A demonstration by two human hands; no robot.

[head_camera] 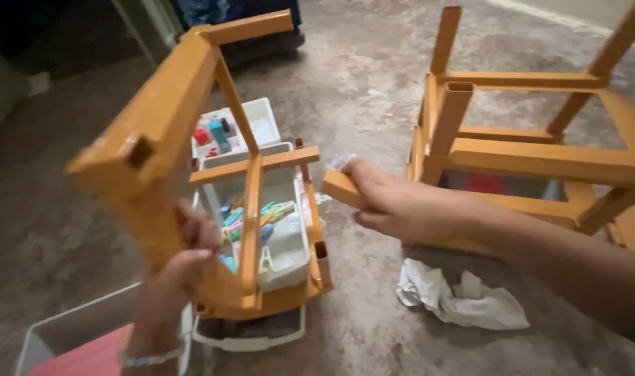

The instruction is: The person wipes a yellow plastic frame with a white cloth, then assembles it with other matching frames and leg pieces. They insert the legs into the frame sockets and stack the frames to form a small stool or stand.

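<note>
Orange plastic frame (165,132), lifted at left of the frame, is gripped at its lower corner by the left hand (174,275). It looks partly assembled, with empty sockets. Behind it lies a white tray of clothes pegs (287,240). The right hand (394,202) clasps an orange bar (342,188). At right a second orange frame (526,150) lies on the bare floor (362,83), with free room around.

open floor (359,90) centre, orange frames (533,157) flanking; rag (460,299) below

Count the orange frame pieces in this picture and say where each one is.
3. A large orange frame held up by the left hand; a small orange bar in the right hand; another frame on the floor, right. More may be hidden.
</note>
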